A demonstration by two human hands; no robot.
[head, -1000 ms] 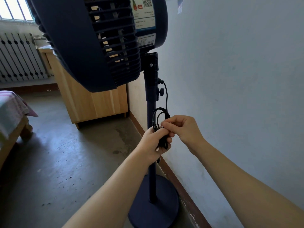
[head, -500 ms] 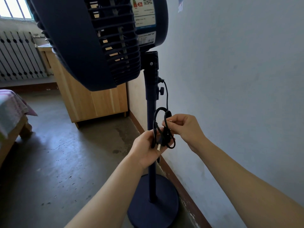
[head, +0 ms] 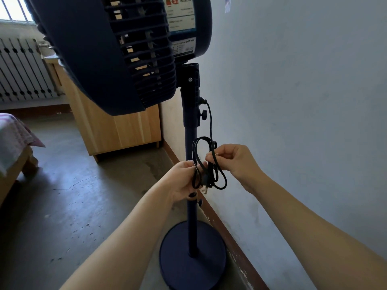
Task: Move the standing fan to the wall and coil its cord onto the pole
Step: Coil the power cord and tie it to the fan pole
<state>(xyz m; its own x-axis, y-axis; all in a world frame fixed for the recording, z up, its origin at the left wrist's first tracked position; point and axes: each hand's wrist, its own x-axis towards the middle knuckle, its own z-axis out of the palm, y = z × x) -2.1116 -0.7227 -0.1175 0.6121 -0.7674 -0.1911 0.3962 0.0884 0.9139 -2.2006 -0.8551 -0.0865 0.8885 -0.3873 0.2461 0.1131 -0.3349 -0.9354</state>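
A dark blue standing fan (head: pixel 117 53) stands close to the pale wall (head: pixel 293 101), its round base (head: pixel 192 256) on the floor by the skirting board. Its thin black cord (head: pixel 209 164) hangs from the pole (head: pixel 191 135) and is gathered into a few loose loops in front of the pole. My left hand (head: pixel 182 181) grips the bundle of loops from the left, with the plug hanging just below. My right hand (head: pixel 232 160) pinches a strand at the top right of the bundle.
A wooden cabinet (head: pixel 117 132) stands behind the fan against the wall. A white radiator (head: pixel 21 70) lines the far wall under a window. A bed corner with pink cloth (head: pixel 14 139) juts in at the left. The grey concrete floor (head: pixel 73 195) lies between them.
The hands have drawn slightly apart, and the cord bundle has opened from a tight clump into larger loose loops hanging between them. The fan has not moved.
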